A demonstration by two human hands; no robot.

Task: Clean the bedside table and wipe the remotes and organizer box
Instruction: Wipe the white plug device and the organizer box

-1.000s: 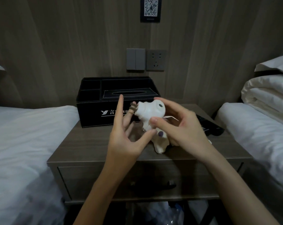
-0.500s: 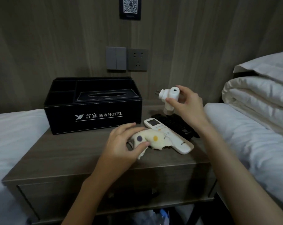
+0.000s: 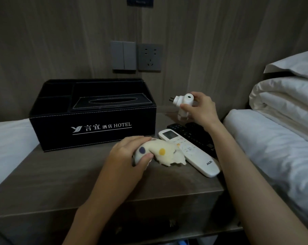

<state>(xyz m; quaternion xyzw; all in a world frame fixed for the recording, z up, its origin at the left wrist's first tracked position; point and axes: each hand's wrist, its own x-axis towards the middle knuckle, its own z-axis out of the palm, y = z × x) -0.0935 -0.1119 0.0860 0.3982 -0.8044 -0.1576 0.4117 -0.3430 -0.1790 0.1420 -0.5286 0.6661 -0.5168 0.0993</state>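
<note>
The left hand grips the dotted cloth on the bedside table, touching the white AUX remote near the right edge, probably ready to wipe. The right hand holds the white plug-in device over the back right corner, seemingly to put it aside. A second ago both hands held it at the middle.

A: Left grip?
B: Low at the middle of the counter, knuckles up, fingers and thumb curled round a spotted cloth. The forearm comes in over the front edge.
A: And the right grip?
B: Raised near the back right corner — fingertips pinching a white plug.
</note>
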